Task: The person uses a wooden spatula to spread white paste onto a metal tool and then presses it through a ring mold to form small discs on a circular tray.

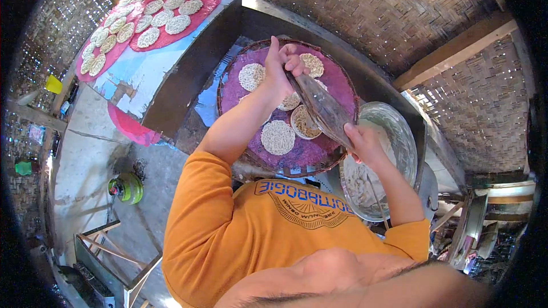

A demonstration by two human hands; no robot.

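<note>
My left hand (286, 66) grips the upper end of a long, dark wooden tool (319, 100), thumb raised. My right hand (364, 142) holds the tool's lower end. It slants over a round woven tray (221, 98) lined with a purple sheet (317, 154). Several pale, round discs of tangled strands lie on the sheet, including a disc (278, 137) near the front and another disc (252, 77) by my left wrist. Under the tool sits a small round white-rimmed dish or ring (306, 137) with tan strands inside. The tool hides part of it and of the other discs.
A large metal basin (409, 145) with whitish paste and a thin stick (377, 199) stands right of the tray. At upper left, pink sheets (195, 19) covered with discs lie on a worn ledge (128, 90). A green gas cylinder (130, 188) and a wooden-framed stand (115, 261) are at left.
</note>
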